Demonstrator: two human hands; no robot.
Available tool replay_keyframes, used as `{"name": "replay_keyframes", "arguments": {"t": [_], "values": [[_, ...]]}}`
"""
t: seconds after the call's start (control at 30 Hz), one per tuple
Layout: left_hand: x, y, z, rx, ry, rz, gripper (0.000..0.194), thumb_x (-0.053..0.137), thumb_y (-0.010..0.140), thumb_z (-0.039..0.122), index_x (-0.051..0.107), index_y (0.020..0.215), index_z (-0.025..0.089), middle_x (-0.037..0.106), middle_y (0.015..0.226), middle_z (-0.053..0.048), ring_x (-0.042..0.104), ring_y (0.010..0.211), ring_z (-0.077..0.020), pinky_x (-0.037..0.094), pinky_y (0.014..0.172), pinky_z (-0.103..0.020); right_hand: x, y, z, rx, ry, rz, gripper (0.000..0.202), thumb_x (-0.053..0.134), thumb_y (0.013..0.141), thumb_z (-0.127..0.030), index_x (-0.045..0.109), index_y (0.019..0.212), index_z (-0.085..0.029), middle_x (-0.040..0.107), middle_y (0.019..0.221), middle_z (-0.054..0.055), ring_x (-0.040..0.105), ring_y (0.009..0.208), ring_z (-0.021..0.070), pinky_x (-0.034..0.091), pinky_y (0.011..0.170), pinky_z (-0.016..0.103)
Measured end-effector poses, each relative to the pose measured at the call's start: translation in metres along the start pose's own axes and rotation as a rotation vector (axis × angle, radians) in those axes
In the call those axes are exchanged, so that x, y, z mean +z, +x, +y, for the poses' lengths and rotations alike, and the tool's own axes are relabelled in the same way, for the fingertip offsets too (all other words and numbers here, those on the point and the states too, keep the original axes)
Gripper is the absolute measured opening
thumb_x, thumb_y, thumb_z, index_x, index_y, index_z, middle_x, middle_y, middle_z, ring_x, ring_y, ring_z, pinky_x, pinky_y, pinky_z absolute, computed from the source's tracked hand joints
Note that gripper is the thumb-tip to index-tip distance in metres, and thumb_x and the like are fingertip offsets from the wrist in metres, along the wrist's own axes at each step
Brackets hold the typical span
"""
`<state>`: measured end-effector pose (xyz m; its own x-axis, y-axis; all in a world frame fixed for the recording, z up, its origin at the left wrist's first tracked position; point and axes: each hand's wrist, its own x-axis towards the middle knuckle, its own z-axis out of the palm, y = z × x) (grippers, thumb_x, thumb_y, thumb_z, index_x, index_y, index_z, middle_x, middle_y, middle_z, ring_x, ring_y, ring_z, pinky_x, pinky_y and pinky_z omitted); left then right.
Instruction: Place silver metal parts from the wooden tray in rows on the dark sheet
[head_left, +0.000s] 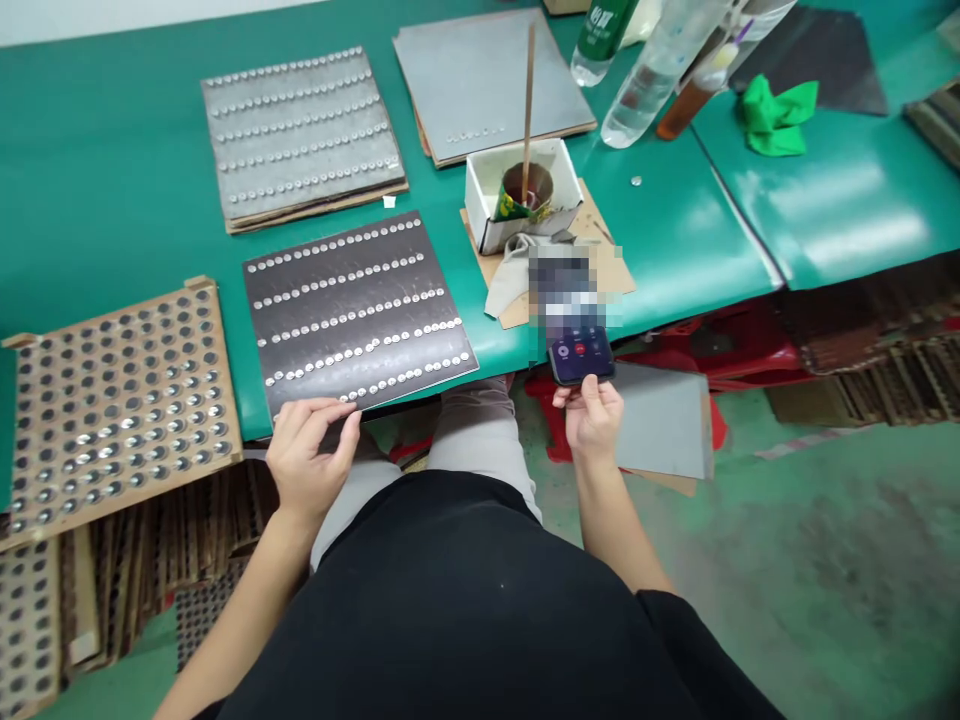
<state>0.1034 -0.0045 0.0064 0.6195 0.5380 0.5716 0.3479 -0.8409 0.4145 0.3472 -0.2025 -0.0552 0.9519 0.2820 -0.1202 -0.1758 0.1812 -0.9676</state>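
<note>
My left hand (311, 455) rests at the front edge of a dark sheet (337, 320) set with rows of small silver discs. Its thumb and fingertips come close together beside the nearest row; whatever is between them is too small or hidden to make out. Held by its lower end in my right hand (594, 415) is a smartphone (581, 350), its screen lit with a red round button and the upper part blurred out. The phone is over the table's front edge, in front of a grey cloth (514, 272).
A wooden board (112, 400) with round dark and silver pieces lies left. Behind are a disc-covered grey sheet (300, 130), another grey sheet (487, 80), a white box (487, 210) holding a cup and stick, bottles (637, 100) and green cloth (776, 115). Boards stand below the table.
</note>
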Motion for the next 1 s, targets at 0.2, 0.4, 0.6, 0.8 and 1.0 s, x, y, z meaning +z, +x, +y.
{"name": "replay_keyframes", "arguments": {"t": [0.2,0.4,0.6,0.8,1.0], "values": [[0.000,0.003,0.005,0.051,-0.016,-0.018,0.009,0.067,0.080,0.011,0.067,0.086,0.018,0.067,0.079,-0.006,0.061,0.072,-0.0172,0.049,0.067,-0.032,-0.017,0.016,-0.007,-0.071,0.013,0.086,0.051,0.075,0.065,-0.065,0.051,0.066,-0.020,0.060,0.046,-0.006,0.055,0.036,0.0088,0.044,0.039,0.022],[0.002,0.004,0.016,0.083,-0.057,-0.037,0.009,0.066,0.081,0.010,0.066,0.085,0.018,0.067,0.077,-0.004,0.061,0.069,-0.0157,0.049,0.065,-0.031,-0.022,0.033,-0.003,-0.091,-0.020,0.110,0.055,0.071,0.064,-0.070,0.048,0.068,-0.021,0.062,0.049,-0.006,0.059,0.039,0.0103,0.048,0.042,0.024],[0.005,-0.002,0.029,0.145,-0.159,-0.109,0.012,0.064,0.081,0.008,0.066,0.088,0.017,0.067,0.072,-0.003,0.062,0.066,-0.0144,0.049,0.061,-0.028,-0.025,0.041,0.003,-0.099,-0.114,0.066,0.055,0.062,0.071,-0.074,0.049,0.072,-0.020,0.063,0.051,-0.003,0.061,0.041,0.0117,0.048,0.042,0.024],[0.006,-0.006,0.037,0.150,-0.299,-0.168,0.013,0.064,0.080,0.006,0.066,0.088,0.016,0.068,0.070,-0.005,0.061,0.062,-0.0144,0.050,0.059,-0.028,-0.026,0.040,0.011,-0.117,-0.110,0.085,0.064,0.064,0.058,-0.082,0.049,0.064,-0.020,0.061,0.052,-0.003,0.058,0.042,0.0102,0.046,0.043,0.023],[0.026,-0.040,0.020,0.084,-0.438,-0.328,0.009,0.061,0.085,0.012,0.067,0.087,0.018,0.069,0.068,-0.003,0.059,0.057,-0.0130,0.049,0.056,-0.026,-0.019,0.031,0.012,-0.071,-0.162,-0.010,0.060,0.069,0.060,-0.076,0.061,0.072,-0.018,0.062,0.054,-0.004,0.059,0.044,0.0092,0.047,0.045,0.022]]}}
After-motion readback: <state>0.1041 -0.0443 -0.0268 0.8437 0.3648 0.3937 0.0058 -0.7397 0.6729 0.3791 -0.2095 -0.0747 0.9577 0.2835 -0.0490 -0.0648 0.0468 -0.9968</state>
